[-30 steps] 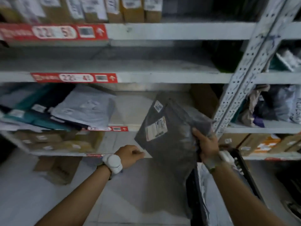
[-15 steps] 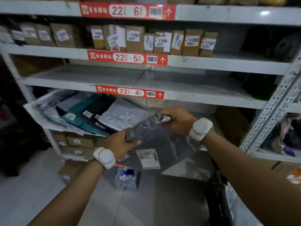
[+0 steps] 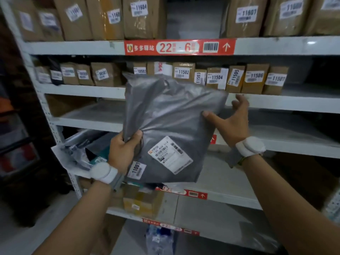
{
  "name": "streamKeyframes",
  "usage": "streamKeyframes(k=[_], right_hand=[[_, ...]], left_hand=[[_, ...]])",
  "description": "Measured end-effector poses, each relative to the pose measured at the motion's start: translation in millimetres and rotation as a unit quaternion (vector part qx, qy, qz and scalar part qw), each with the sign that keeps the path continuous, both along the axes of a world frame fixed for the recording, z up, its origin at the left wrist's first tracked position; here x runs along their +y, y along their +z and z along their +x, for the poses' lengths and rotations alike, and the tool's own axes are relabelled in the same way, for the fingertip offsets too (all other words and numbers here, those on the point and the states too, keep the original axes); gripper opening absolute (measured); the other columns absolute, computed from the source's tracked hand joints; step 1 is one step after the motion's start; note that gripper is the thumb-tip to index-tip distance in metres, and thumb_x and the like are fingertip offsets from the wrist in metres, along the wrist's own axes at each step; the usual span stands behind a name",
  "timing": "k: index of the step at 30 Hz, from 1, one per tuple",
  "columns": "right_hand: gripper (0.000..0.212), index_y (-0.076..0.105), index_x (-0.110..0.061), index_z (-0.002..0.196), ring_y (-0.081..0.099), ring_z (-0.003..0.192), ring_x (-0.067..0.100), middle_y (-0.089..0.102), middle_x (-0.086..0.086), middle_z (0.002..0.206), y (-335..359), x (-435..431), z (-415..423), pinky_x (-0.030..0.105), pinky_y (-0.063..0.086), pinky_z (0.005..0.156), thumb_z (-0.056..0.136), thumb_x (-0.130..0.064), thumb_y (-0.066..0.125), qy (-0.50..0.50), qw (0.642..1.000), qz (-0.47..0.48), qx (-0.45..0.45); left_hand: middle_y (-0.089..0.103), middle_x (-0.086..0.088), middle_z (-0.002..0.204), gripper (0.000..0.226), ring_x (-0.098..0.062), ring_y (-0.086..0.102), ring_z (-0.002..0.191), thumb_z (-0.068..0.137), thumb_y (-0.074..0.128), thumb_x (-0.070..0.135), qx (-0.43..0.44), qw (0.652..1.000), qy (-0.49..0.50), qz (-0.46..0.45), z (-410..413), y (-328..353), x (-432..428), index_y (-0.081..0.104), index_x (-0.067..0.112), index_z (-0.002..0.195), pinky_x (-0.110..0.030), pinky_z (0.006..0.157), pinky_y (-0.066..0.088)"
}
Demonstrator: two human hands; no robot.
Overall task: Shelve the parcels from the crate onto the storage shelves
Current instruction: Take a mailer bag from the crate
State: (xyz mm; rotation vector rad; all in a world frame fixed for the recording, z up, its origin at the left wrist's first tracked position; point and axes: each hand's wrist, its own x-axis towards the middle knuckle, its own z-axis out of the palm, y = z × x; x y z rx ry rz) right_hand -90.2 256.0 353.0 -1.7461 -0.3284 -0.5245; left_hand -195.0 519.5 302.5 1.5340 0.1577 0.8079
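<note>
A grey plastic parcel bag (image 3: 171, 115) with a white shipping label and an "11001" sticker is held upright in front of the storage shelves (image 3: 82, 47). My left hand (image 3: 123, 151) pinches its lower left edge. My right hand (image 3: 230, 122) rests on the bag's right edge with thumb on the front and fingers spread behind it. Both wrists wear white bands. The crate is out of view.
Brown labelled boxes (image 3: 254, 78) line the two upper shelf levels. A bare shelf board (image 3: 92, 115) lies behind the bag. Flat mailers (image 3: 81, 153) are stacked at lower left, a yellow-taped box (image 3: 141, 201) below, a wrapped packet (image 3: 158, 240) on the floor.
The bag has been lifted from low in front of the shelf up to the height of the middle levels and turned upright. My view has tilted up toward the higher shelves.
</note>
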Motion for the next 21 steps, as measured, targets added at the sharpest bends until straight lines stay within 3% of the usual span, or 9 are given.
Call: streamKeyframes(k=[2,4,7,9,12,16,19,21], right_hand=[[0.092,0.039,-0.023,0.143,0.057,0.12,0.017,0.056,-0.005,0.135,3,6,14,0.037,0.048,0.101,0.067,-0.047,0.085,0.118,0.99,0.062,0.05],[0.059,0.059,-0.017,0.128,0.067,0.111,0.022,0.071,0.001,0.119,11,18,35,0.037,0.056,0.093,0.075,-0.034,0.079,0.218,0.969,0.092,0.066],[0.036,0.065,-0.008,0.117,0.07,0.104,0.022,0.074,0.007,0.109,34,37,58,0.037,0.057,0.086,0.085,-0.019,0.076,0.189,0.974,0.122,-0.015],[0.03,0.066,-0.011,0.115,0.07,0.104,0.016,0.074,0.002,0.108,57,41,69,0.035,0.057,0.087,0.087,-0.018,0.075,0.119,0.979,0.138,-0.093],[0.029,0.063,-0.016,0.116,0.068,0.102,0.003,0.071,-0.009,0.11,94,39,81,0.02,0.054,0.083,0.089,-0.015,0.073,0.066,0.973,0.152,-0.162],[0.029,0.064,-0.014,0.116,0.068,0.102,0.007,0.071,-0.004,0.11,136,27,103,0.023,0.054,0.084,0.088,-0.015,0.073,0.026,0.963,0.179,-0.2],[0.033,0.066,-0.012,0.115,0.069,0.102,0.01,0.073,-0.002,0.108,154,14,124,0.028,0.055,0.086,0.085,-0.021,0.077,-0.011,0.961,0.191,-0.198],[0.041,0.066,-0.01,0.121,0.068,0.106,0.014,0.073,0.001,0.113,161,9,136,0.035,0.056,0.092,0.083,-0.023,0.078,-0.015,0.962,0.192,-0.193]], left_hand=[[0.075,0.009,0.077,0.005,-0.006,0.071,0.072,0.092,0.068,0.022,-0.022,0.996,-0.008,-0.081,18,17,9,0.069,0.018,0.091,-0.019,0.059,0.054],[0.076,0.002,0.083,0.01,-0.012,0.073,0.077,0.092,0.068,0.02,-0.042,0.99,-0.034,-0.128,50,42,17,0.069,0.012,0.096,-0.023,0.062,0.056],[0.077,0.002,0.082,0.004,-0.016,0.073,0.08,0.092,0.068,0.017,-0.07,0.986,-0.07,-0.135,94,80,25,0.07,0.014,0.091,-0.027,0.067,0.058],[0.077,0.003,0.083,0.004,-0.016,0.073,0.081,0.091,0.069,0.019,-0.09,0.986,-0.088,-0.108,112,99,27,0.071,0.016,0.09,-0.028,0.07,0.058],[0.077,0.002,0.093,0.01,-0.017,0.074,0.089,0.086,0.073,0.024,-0.085,0.984,-0.149,-0.054,133,116,31,0.071,0.021,0.096,-0.03,0.077,0.058],[0.077,0.003,0.1,0.026,-0.019,0.073,0.095,0.079,0.08,0.029,-0.014,0.981,-0.175,0.087,158,123,40,0.071,0.023,0.103,-0.042,0.088,0.057],[0.076,0.009,0.1,0.033,-0.017,0.074,0.09,0.085,0.074,0.017,-0.009,0.972,-0.208,0.109,171,124,38,0.062,0.019,0.115,-0.041,0.066,0.063],[0.076,0.007,0.102,0.032,-0.017,0.074,0.088,0.084,0.074,0.014,-0.028,0.969,-0.219,0.115,181,127,35,0.061,0.018,0.113,-0.039,0.06,0.062]])
